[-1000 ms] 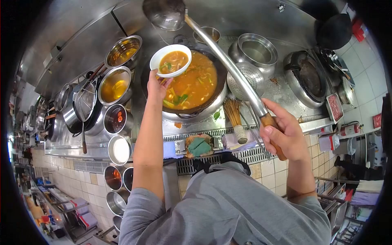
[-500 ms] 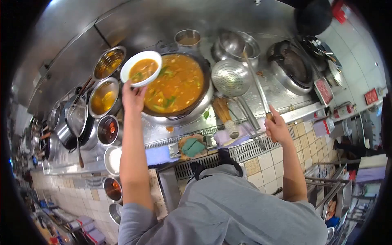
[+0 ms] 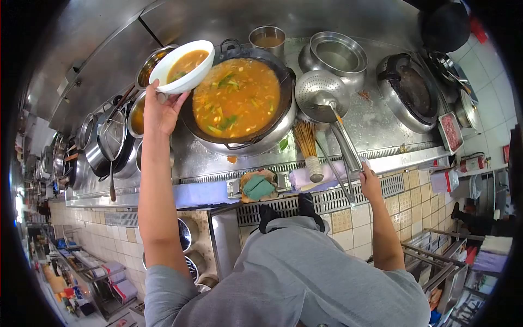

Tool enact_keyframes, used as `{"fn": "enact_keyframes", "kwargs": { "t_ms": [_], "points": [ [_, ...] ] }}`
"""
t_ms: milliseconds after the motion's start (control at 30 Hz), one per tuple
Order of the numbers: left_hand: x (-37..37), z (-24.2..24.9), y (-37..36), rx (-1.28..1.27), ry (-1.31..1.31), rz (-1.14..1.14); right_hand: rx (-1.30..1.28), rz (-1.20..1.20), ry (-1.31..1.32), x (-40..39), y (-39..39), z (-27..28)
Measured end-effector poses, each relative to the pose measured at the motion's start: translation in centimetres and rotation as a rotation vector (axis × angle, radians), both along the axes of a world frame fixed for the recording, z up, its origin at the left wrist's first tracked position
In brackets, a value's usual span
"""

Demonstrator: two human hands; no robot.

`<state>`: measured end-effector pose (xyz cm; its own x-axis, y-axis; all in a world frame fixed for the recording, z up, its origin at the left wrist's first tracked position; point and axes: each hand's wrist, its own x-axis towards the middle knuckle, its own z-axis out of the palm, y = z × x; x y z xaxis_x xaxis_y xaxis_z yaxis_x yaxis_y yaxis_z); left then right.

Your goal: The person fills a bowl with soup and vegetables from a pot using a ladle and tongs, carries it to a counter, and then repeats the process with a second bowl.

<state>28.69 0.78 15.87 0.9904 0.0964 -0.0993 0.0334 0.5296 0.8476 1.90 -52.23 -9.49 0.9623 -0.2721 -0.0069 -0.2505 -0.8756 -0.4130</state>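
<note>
My left hand point(image 3: 164, 113) grips a white bowl point(image 3: 188, 79) from below its rim, thumb against the side. The tilted bowl holds some orange-red soup with bits of green, and overlaps the left edge of a large wok point(image 3: 186, 117). A thick orange soup point(image 3: 237, 101) with greens and pale pieces fills much of the wok. Low on the right, my right hand point(image 3: 370, 183) is closed around the handle of a ladle point(image 3: 344, 135). The ladle's head overlaps a perforated skimmer point(image 3: 311, 87) lying right of the wok.
Behind stand a lidless steel pot point(image 3: 357, 61) and a smaller metal container point(image 3: 275, 44). A bamboo brush point(image 3: 308, 147) lies in front of the skimmer. Folded cloths point(image 3: 259, 185) line the counter's front edge. Another wok point(image 3: 417, 98) sits to the right; a mesh strainer point(image 3: 113, 136) is at left.
The white bowl has moved left and up with my left hand, tipping further. The ladle's head has come down from over the steel pot to the skimmer. My view has shifted slightly.
</note>
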Motion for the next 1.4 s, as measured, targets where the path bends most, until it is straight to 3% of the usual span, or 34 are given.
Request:
{"fn": "enact_keyframes", "kwargs": {
  "t_ms": [100, 167, 200, 233, 300, 400, 500, 533, 633, 700, 767, 900, 967, 1033, 1167, 1200, 1267, 1400],
  "points": [
    [-0.9, 0.7, -0.2, -0.017, 0.046, 0.084, 0.040, -0.022, -0.089, 0.7, 1.1, 0.3],
    [-1.8, 0.9, -0.2, -0.004, -0.009, 0.070, -0.274, -0.078, -0.233, 1.2, 4.1, 3.9],
    [-2.0, 0.7, 0.1, -0.013, 0.004, 0.086, -0.124, -0.081, -0.150, 1.2, 4.6, 4.2],
    [-2.4, 0.4, 0.5, -0.023, 0.022, 0.103, -0.122, -0.067, -0.146, 1.1, 5.8, 4.8],
    [-3.2, -0.5, 1.4, -0.024, 0.035, 0.141, -0.095, 0.063, 0.143, 1.1, 8.9, 6.2],
    [-4.6, -1.5, 2.2, -0.039, 0.059, 0.165, -0.106, -0.009, 0.263, 2.3, 11.5, 6.5],
    [-6.1, -3.1, 3.5, -0.068, 0.066, 0.189, -0.077, -0.039, 0.342, 3.5, 9.8, 2.9],
    [-6.7, -3.6, 4.0, -0.071, 0.098, 0.190, -0.080, -0.047, 0.277, 3.2, 9.8, 2.8],
    [-8.2, -6.3, 6.0, -0.090, 0.135, 0.207, -0.103, 0.001, 0.386, 2.9, 10.9, 9.5],
    [-9.2, -7.3, 6.6, -0.054, 0.138, 0.210, -0.154, 0.067, 0.286, 1.4, 8.6, 10.2],
    [-10.3, -7.8, 7.1, -0.012, 0.140, 0.204, -0.133, 0.071, 0.421, 1.3, 9.4, 16.5],
    [-12.0, -8.9, 7.7, -0.037, 0.146, 0.188, -0.227, 0.072, 0.394, 1.5, 9.5, 23.6],
    [-12.2, -8.9, 8.3, -0.041, 0.116, 0.196, -0.255, 0.228, 0.140, 2.5, 9.2, 26.0],
    [-12.7, -9.0, 8.1, -0.058, 0.072, 0.198, -0.207, 0.389, -0.054, 6.3, 10.1, 27.4],
    [-13.2, -9.6, 8.2, -0.118, 0.044, 0.193, -0.031, 0.547, 0.004, 18.3, 16.9, 27.9],
    [-13.3, -9.7, 8.2, -0.120, 0.043, 0.202, -0.164, 0.688, -0.137, 22.1, 17.2, 25.7],
    [-13.7, -9.8, 8.1, -0.142, 0.067, 0.237, -0.399, 0.626, 0.050, 27.3, 22.0, 26.3],
    [-14.8, -9.6, 7.8, -0.119, 0.059, 0.280, -0.636, 0.639, 0.209, 35.0, 28.6, 27.1]
  ]
}}
